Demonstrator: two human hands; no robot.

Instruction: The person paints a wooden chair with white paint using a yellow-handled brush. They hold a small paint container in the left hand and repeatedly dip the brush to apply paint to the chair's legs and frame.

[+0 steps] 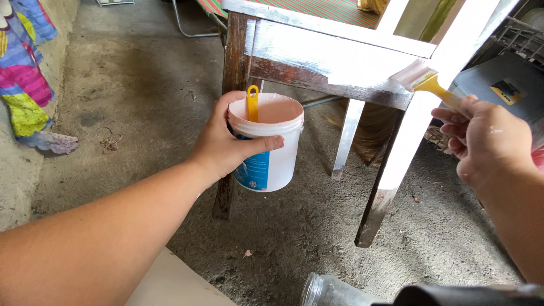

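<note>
On a rough concrete floor [141, 102], a wooden chair frame [334, 62] stands partly coated in white paint; bare dark wood shows on the near left leg and along the lower edge of the front rail.

Left hand [226, 141]: fingers wrapped around a white plastic tub [269, 153], thumb across its front just below the rim. Tub held upright, off the floor, in front of the chair's near left leg. It has a blue label on the lower side and a pale pinkish-white inside. A yellow handle [253, 103] sticks up out of the tub, leaning on the rim at the back; what is on its lower end is hidden.

Right hand [481, 141]: closed on the yellow handle of a paintbrush [428, 82]. White-loaded bristles touch the right end of the front rail, where it meets the white near right leg. Flecks of white paint on the knuckles.

Around: a bright patterned cloth [22, 73] hangs at the left wall, its end lying on the floor. A clear glass jar [328, 292] lies at the bottom edge, beside a dark object I cannot make out. A grey box [498, 85] sits behind the chair at right. A pale flat board [170, 283] lies at lower left.
</note>
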